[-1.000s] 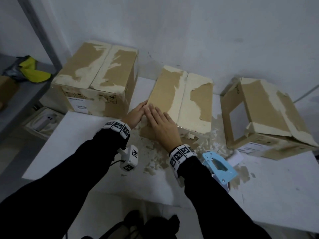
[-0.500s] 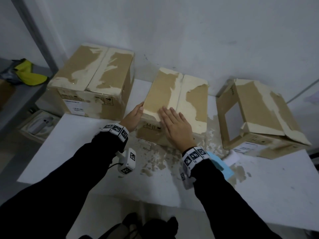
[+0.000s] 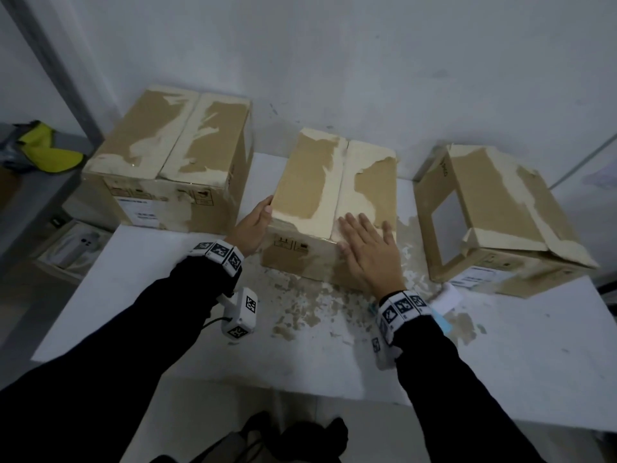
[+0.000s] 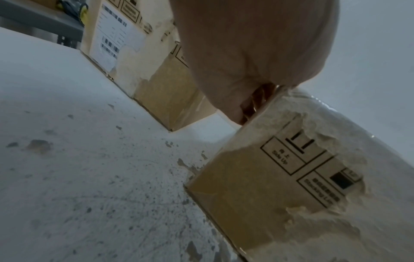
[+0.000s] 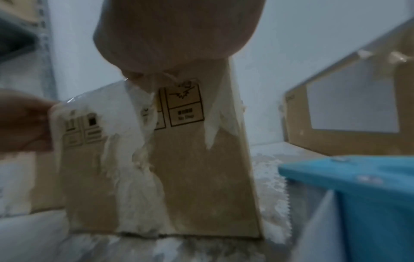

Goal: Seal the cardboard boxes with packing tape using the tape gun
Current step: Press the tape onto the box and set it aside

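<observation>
The right hand (image 3: 369,253) lies flat with straight, spread fingers on the near top edge of the middle box (image 3: 334,202), palm over the front face, holding nothing. The left hand (image 3: 253,225) cups the box's near left corner, thumb on the top edge and fingers along the left side; how far those fingers curl cannot be told. The middle box stands on the white desk (image 3: 167,279) between the left box (image 3: 170,155) and the right box (image 3: 500,215), flaps closed.

The head view shows all three boxes but only a sliver of the blue tape gun (image 3: 440,320) behind the right wrist. The right wrist view shows the tape gun (image 5: 358,195) with its toothed blade, just right of the middle box (image 5: 179,177). The left wrist view shows the left box's barcode label (image 4: 114,35).
</observation>
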